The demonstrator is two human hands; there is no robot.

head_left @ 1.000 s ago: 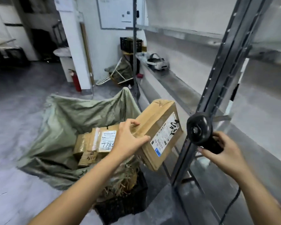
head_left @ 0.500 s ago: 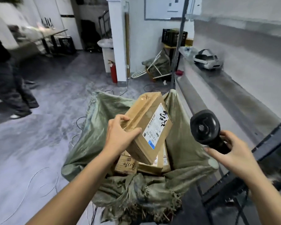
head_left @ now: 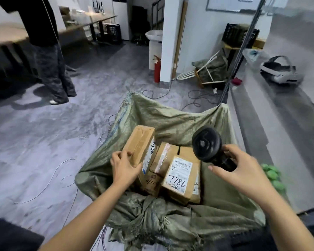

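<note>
My left hand (head_left: 124,166) grips a brown cardboard parcel (head_left: 140,144) by its near end, holding it tilted over the open green woven sack (head_left: 170,120). A white shipping label runs along the parcel's right side. My right hand (head_left: 241,171) holds a black handheld scanner (head_left: 208,145), its round head turned toward the camera. Inside the sack lie several more parcels, one marked 7786 (head_left: 182,175) and a taped one (head_left: 164,155) behind it.
A person in dark clothes (head_left: 49,51) stands at the far left by a long table (head_left: 11,37). A grey shelf (head_left: 279,109) with a white headset (head_left: 281,73) runs along the right. Loose cables (head_left: 194,100), a red fire extinguisher (head_left: 157,69) and a pillar stand beyond the sack.
My view has swung left from the shelf to the sack. My left hand has brought the parcel down over the sack. The scanner has stayed in my right hand.
</note>
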